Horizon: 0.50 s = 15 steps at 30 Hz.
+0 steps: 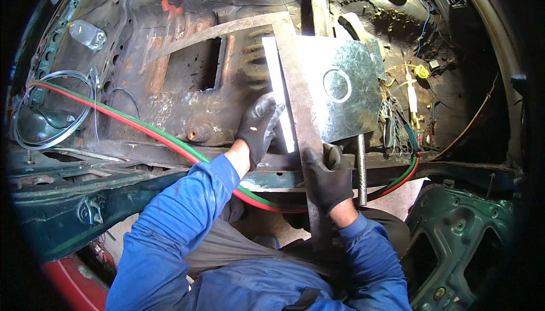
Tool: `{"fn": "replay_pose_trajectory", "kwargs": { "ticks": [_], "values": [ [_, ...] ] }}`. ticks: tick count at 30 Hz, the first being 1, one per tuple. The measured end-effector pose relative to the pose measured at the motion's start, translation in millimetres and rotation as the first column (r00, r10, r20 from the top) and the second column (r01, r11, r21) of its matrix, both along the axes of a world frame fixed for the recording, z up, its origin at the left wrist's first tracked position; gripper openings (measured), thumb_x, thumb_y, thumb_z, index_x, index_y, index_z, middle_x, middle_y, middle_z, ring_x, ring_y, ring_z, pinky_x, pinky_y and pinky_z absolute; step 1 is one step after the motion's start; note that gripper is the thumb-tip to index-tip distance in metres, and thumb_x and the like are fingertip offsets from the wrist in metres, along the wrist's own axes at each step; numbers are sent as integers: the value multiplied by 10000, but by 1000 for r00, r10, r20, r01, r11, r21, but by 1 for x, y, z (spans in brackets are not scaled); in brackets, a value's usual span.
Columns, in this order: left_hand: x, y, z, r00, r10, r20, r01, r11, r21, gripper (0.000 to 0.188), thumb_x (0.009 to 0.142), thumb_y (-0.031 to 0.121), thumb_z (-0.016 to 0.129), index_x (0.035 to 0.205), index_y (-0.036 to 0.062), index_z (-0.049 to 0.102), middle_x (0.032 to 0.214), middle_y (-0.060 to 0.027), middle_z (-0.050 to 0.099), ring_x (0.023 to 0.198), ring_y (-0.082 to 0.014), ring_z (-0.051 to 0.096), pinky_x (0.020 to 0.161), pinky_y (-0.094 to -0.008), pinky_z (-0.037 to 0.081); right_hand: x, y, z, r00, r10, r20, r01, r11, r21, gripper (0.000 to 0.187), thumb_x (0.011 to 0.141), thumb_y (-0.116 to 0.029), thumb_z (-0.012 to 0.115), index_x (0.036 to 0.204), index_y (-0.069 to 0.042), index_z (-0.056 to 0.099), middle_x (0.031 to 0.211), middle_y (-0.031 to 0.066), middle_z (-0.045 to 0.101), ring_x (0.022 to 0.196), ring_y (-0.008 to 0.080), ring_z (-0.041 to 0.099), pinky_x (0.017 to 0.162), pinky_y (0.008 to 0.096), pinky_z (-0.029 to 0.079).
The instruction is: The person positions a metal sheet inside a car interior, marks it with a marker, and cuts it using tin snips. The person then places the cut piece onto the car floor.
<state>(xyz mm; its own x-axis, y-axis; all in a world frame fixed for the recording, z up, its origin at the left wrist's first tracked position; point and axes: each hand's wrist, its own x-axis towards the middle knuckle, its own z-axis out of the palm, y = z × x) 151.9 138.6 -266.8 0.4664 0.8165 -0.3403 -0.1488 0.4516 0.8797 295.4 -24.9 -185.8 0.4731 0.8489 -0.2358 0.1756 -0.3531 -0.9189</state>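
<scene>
A large metal carpenter's square (298,78) lies across a shiny sheet of metal (355,84), its short arm reaching out to the left. A narrow bright strip of the sheet shows along the square's left side. My left hand (259,126), in a black glove, is closed at this strip, its fingers on the left edge. My right hand (328,176), also gloved, wraps round the square's long arm near its lower end, thumb on top. A ring-shaped mark (337,85) shows on the sheet. Whatever lies inside my left fingers is partly hidden.
A rusty vehicle floor (238,106) with a rectangular cut-out (196,64) lies beneath. Red and green hoses (164,135) cross in front, leading to a torch (413,95) at right. A wire coil (54,138) and clear plastic bottle (88,34) lie left. A green door (460,226) stands lower right.
</scene>
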Motion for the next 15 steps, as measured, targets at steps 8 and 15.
{"fn": "replay_pose_trajectory", "kwargs": {
  "ticks": [8,15],
  "values": [
    [3,-1,3,1000,15,-22,-14,999,48,374,1130,142,612,1495,60,596,1328,-15,697,1190,-100,644,1033,-289,523,1,4,11,985,-19,-170,17,1000,-11,395,967,-188,859,1218,56,675,1126,140,793,1001,138,722,898,305,579],
    [4,-4,12,998,54,-15,-53,998,17,389,1107,155,652,1476,39,611,1301,-6,697,1159,-91,626,1010,-279,504,1,5,12,978,3,-210,-5,1000,-6,399,965,-184,863,1216,59,672,1117,131,791,986,129,721,888,301,583]
  ]
}}
